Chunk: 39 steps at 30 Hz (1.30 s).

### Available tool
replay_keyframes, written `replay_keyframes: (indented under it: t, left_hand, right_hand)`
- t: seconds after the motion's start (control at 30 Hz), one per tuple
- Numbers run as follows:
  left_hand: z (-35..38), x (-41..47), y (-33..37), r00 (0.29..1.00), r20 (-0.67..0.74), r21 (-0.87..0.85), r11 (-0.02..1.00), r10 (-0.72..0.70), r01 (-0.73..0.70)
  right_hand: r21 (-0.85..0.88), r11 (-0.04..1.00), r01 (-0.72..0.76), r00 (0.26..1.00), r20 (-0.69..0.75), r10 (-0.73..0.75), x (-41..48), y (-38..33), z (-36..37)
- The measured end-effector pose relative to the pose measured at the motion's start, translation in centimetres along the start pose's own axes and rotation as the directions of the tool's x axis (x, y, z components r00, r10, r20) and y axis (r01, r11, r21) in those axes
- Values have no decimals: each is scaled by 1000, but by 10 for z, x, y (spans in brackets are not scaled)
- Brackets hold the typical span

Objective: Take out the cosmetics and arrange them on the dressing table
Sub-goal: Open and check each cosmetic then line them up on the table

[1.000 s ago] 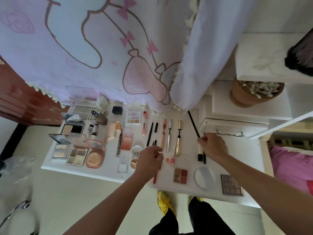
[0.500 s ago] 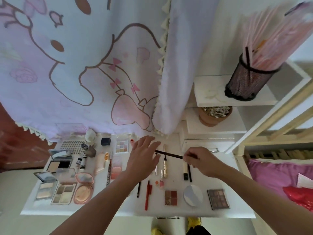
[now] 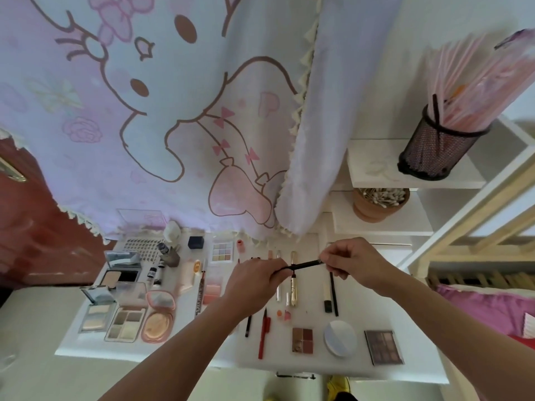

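Both hands raised over the dressing table (image 3: 419, 363), meeting above its rear middle. Thin black liner pencil (image 3: 305, 265) spans the gap between them, clear of the table surface, near horizontal, with its right end slightly higher in the frame. Left hand (image 3: 256, 282): fingers curled, pinching the pencil's left end; that end is hidden inside the grip. Right hand (image 3: 351, 264): thumb and fingertips closed on the pencil's right end, knuckles up. Only the middle stretch of the pencil shows between the two grips; a thicker collar sits near its midpoint. Directly below the pencil on the table lies a gold tube (image 3: 293, 287), lengthwise front to back, with slimmer silver tubes just beside it. Right of these and under the right wrist, a black-and-white stick (image 3: 327, 296) and a thin black stick (image 3: 334, 296) lie parallel, just beside each other. Front row, left to right: black pencil (image 3: 248, 325), red pencil (image 3: 263, 335), brown quad palette (image 3: 302, 340), round white compact (image 3: 339, 338), dark eyeshadow palette (image 3: 383, 347). Left part of the table: open compacts and a pink round case (image 3: 157, 316). A cartoon-print curtain (image 3: 144, 111) hangs behind the table
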<state>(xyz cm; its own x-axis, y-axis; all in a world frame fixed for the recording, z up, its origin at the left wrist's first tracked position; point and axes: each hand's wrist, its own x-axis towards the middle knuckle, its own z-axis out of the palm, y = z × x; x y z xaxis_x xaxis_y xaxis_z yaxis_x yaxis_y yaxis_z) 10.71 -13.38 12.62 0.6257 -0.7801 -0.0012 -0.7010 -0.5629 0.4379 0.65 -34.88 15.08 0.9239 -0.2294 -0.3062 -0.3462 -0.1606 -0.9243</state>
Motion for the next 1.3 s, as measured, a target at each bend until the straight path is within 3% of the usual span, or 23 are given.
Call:
replay_keyframes:
  t: [0.2,0.53,0.63,0.7,0.77,0.87,0.97,1.1,1.3]
  left_hand:
    - [-7,-3,-2,1000,-25,-14,1000,-3,2]
    - [-15,-7,-11,997,-9,-95,993,-74,73]
    - [-9,-6,-6,995,20,-218,971,-95,97]
    - [-5,-4,-3,984,55,-436,883,-170,176]
    - [-2,-1,1,954,111,-619,732,-280,287]
    - [5,6,3,899,198,-735,547,-392,400]
    - [21,15,2,848,253,-717,498,-466,488]
    - [49,33,-2,795,267,-595,556,-544,580]
    - [106,72,1,709,320,-390,594,-628,703]
  right_hand:
    - [-108,994,-34,996,82,43,1,-8,2]
    - [14,999,-48,999,7,48,-4,-5,-28]
    - [78,993,-93,995,-30,96,-6,1,-30]
    - [104,985,-137,989,-46,143,-8,7,-30]
    - [136,974,-182,980,-52,191,-9,15,-29]
    - [182,946,-267,957,-66,283,-11,30,-25]
    - [177,919,-351,923,-97,371,-15,50,-22]
    - [228,873,-431,879,-113,464,-21,72,-19]
    - [136,866,-480,864,-98,494,-29,100,-27]
